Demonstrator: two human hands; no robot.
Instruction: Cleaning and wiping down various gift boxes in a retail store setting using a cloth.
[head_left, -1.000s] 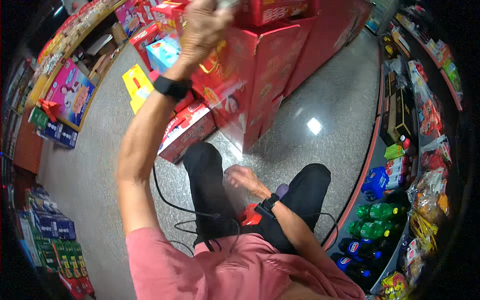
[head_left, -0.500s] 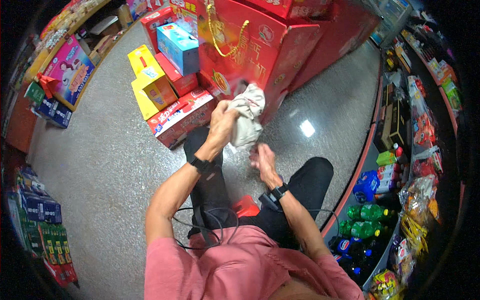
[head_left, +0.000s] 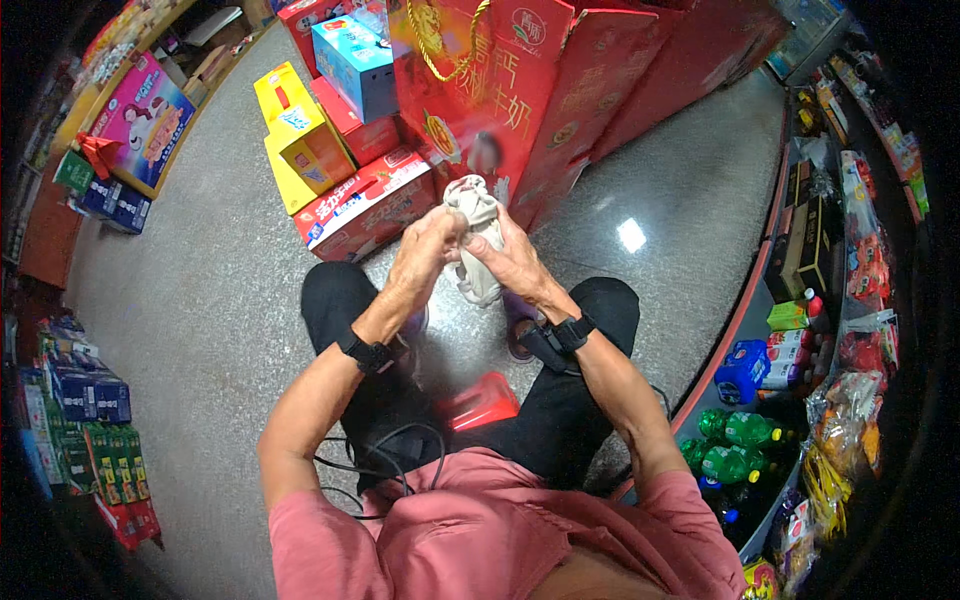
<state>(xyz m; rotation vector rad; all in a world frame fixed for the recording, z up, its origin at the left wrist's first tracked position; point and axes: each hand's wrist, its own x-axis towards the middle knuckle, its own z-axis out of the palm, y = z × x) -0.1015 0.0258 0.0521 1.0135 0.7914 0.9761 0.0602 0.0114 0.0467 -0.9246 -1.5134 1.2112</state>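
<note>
We find the crumpled cream cloth (head_left: pixel 481 284) between the left hand (head_left: pixel 430 246) and right hand (head_left: pixel 512 260). Both grip it, fingers curled inward.

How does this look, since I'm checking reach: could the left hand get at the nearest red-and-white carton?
Probably yes: the carton lies just ahead and left of the left hand, with nothing visible between them, though that hand holds a pale cloth.
</note>
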